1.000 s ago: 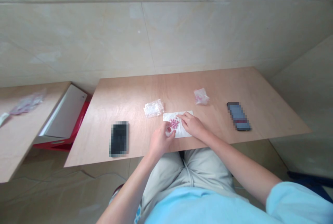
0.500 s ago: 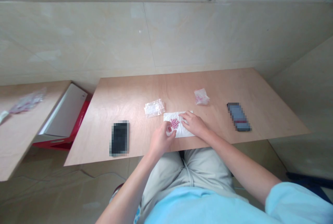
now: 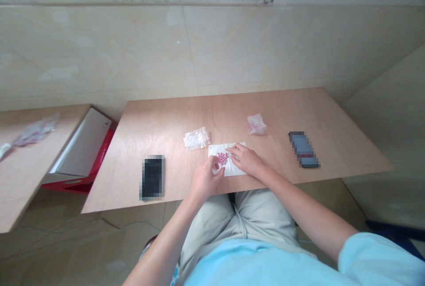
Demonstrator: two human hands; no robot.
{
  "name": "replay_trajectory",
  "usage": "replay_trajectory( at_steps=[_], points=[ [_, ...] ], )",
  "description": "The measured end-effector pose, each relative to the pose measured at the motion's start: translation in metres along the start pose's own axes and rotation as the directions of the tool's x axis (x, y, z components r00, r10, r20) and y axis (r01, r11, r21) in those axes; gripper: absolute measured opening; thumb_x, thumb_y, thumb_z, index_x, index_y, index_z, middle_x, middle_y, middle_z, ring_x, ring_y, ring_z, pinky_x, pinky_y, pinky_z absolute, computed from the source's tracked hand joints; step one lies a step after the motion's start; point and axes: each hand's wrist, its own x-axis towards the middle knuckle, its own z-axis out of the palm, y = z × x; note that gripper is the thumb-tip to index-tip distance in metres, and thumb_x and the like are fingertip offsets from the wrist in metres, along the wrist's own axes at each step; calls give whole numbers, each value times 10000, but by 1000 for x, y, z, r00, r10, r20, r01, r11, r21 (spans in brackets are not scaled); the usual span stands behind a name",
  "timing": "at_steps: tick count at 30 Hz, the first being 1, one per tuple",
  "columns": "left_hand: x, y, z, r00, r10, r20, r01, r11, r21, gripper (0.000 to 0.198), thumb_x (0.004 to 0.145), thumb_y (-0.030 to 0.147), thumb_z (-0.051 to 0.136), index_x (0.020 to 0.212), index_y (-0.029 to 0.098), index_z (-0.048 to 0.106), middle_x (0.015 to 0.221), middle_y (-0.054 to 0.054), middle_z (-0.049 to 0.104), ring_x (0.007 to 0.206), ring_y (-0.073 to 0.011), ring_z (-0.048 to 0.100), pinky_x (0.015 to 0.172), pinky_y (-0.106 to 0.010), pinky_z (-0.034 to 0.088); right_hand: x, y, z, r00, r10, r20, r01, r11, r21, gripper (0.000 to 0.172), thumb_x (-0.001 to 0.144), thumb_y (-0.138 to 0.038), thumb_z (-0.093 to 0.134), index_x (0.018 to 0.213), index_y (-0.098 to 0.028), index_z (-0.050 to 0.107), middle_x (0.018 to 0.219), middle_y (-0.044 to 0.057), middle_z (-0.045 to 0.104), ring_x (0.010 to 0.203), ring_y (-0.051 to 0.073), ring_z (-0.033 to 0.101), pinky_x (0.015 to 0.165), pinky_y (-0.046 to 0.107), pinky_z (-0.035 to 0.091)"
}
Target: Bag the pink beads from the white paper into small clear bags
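Observation:
Several small pink beads (image 3: 222, 158) lie in a cluster on a white sheet (image 3: 236, 170) that looks like tissue, near the table's front edge. My left hand (image 3: 206, 179) is at the beads' left side, thumb and fingers curled round a small whitish, see-through item (image 3: 216, 168) whose kind I cannot make out. Over the right part of the sheet, my right hand (image 3: 246, 160) rests with fingers stretched toward the beads, its fingertips beside the cluster. No held thing shows in that hand.
Behind the sheet are clear plastic bags (image 3: 197, 139) and a bag with pink contents (image 3: 256, 124). A dark blurred-out device (image 3: 152, 177) lies left, a phone-like one (image 3: 304, 149) right. Another table (image 3: 29, 162) stands left, with a white box (image 3: 81, 148) beside it.
My right hand's fingers have shifted slightly left over the beads. My left hand stays in place with its grip unchanged.

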Motion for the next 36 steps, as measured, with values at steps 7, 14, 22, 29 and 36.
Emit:
replay_trajectory(
  at_steps=[7,14,22,29,36],
  points=[
    [0,-1,1,1000,-5,7,5,1000,3,212,882,339,617,1059,233,569,900,-23,661,791,-194,639,708,-305,458,0,0,0,999,26,-24,-26,999,-35,231,992,-210,527,1150,-221,695,1119,77,650,965,191,644,877,289,494],
    [0,-1,1,1000,3,12,-3,1000,14,217,887,341,613,1067,229,569,899,-29,663,793,-199,638,713,-310,460,-1,0,4,1000,-22,17,22,999,-22,277,981,-207,555,1226,-267,671,1147,59,638,942,174,645,835,267,491],
    [0,-1,0,1000,10,23,-10,1000,-7,218,878,331,622,1064,224,583,901,-41,669,805,-208,640,732,-316,456,0,5,4,999,14,-43,-15,1000,-23,114,949,-253,624,1033,-200,681,1049,65,663,938,194,641,850,284,484],
    [0,-1,0,1000,-5,8,5,999,-49,220,867,322,638,1064,236,590,899,-36,675,802,-214,638,723,-319,439,2,5,4,996,33,-87,-20,989,144,74,918,-217,620,909,-198,691,982,53,684,852,175,637,796,284,478],
    [1,2,-1,998,-39,-45,26,967,-255,193,846,309,694,995,227,605,896,-31,674,838,-205,631,763,-313,432,8,-32,-14,948,286,-137,-115,713,692,250,961,-396,546,924,-181,668,808,27,694,676,151,613,619,257,472]
  ],
)
